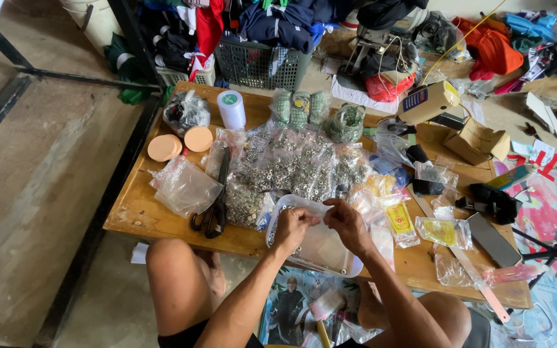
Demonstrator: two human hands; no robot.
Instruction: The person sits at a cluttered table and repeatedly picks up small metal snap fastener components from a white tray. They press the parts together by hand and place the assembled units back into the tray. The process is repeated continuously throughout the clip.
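In the head view I see the left hand [293, 227] and the right hand [348, 222] close together over a white plastic tray [330, 252] at the near edge of the wooden table [138, 209]. Both hands pinch something small between the fingertips; what it is I cannot tell. Black scissors [212, 212] lie to the left, and bags of metal eyelets [298, 164] lie farther.
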